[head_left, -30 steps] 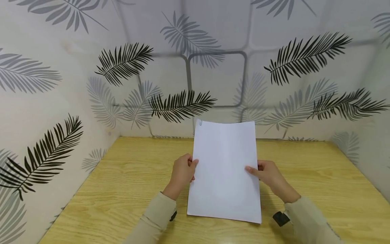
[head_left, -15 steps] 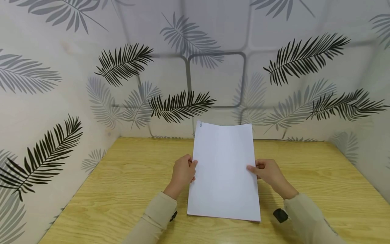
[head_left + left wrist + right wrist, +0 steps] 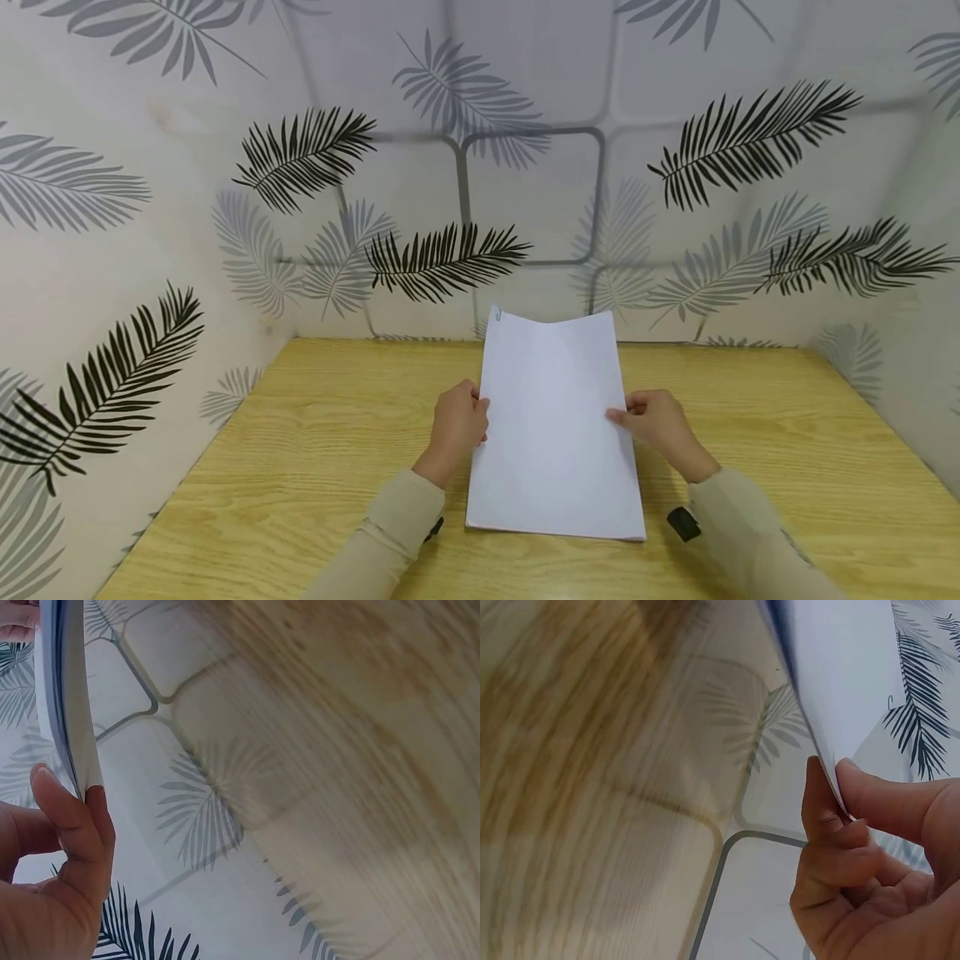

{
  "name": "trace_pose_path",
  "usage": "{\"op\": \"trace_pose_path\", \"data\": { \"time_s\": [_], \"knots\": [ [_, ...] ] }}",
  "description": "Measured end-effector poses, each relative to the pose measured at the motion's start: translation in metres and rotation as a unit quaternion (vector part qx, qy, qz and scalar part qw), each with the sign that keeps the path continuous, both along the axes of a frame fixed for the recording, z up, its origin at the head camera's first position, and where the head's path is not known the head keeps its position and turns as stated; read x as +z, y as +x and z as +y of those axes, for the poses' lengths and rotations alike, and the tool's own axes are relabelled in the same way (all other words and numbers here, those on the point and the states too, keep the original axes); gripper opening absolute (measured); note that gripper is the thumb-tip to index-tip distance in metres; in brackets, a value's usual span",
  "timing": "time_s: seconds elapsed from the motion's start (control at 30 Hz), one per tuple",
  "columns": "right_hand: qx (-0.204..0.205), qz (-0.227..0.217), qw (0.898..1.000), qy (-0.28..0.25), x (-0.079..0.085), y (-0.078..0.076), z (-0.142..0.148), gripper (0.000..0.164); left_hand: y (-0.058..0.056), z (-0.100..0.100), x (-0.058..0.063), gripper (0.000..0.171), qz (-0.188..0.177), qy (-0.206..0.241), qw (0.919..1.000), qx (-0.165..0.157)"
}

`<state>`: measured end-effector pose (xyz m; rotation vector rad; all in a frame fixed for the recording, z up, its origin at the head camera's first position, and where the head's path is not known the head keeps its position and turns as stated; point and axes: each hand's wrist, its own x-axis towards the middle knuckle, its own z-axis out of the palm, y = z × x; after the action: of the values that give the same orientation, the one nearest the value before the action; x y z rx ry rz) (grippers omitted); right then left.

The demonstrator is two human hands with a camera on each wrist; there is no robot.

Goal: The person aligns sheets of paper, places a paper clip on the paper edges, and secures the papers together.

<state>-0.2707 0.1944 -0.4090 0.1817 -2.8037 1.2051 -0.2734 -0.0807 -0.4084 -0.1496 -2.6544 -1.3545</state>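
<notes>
A stack of white paper sheets [image 3: 555, 433] is held up in front of me, its upper edge tipped back and dipping in the middle. A small paper clip [image 3: 497, 313] sits at its top left corner. My left hand [image 3: 457, 425] pinches the left edge between thumb and fingers; in the left wrist view the stack's layered edge [image 3: 67, 705] shows between them. On the opposite edge, my right hand [image 3: 660, 423] pinches the paper with its thumb [image 3: 892, 802] in front and fingers behind. The sheets' back faces are mostly hidden.
Under the paper is a wood-grain table [image 3: 300, 467]. Walls [image 3: 420, 183] with printed leaves and grey line patterns stand behind it and at both sides. A black strap piece [image 3: 683, 524] hangs by the right sleeve [image 3: 750, 525].
The stack's top edge has come down a little and bends more in the middle. Both hands keep their grip, and the right hand has shifted slightly left.
</notes>
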Motion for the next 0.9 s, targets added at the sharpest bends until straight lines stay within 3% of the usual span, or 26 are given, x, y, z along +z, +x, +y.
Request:
{"op": "trace_pose_path", "data": {
  "time_s": [0.4,0.57,0.9],
  "knots": [
    [-0.011,-0.043,0.997,-0.061,-0.005,-0.006,-0.003,0.021,-0.003,0.003,-0.003,0.008,0.024,-0.043,0.9987,0.010],
    [-0.015,-0.029,0.999,-0.030,-0.005,-0.007,-0.006,0.023,-0.003,0.005,-0.004,0.009,0.037,-0.076,0.9963,0.018],
    [-0.025,-0.028,0.999,0.019,-0.009,-0.010,-0.010,0.027,-0.003,0.010,-0.012,0.041,0.010,-0.118,0.9929,0.010]
  ]
}}
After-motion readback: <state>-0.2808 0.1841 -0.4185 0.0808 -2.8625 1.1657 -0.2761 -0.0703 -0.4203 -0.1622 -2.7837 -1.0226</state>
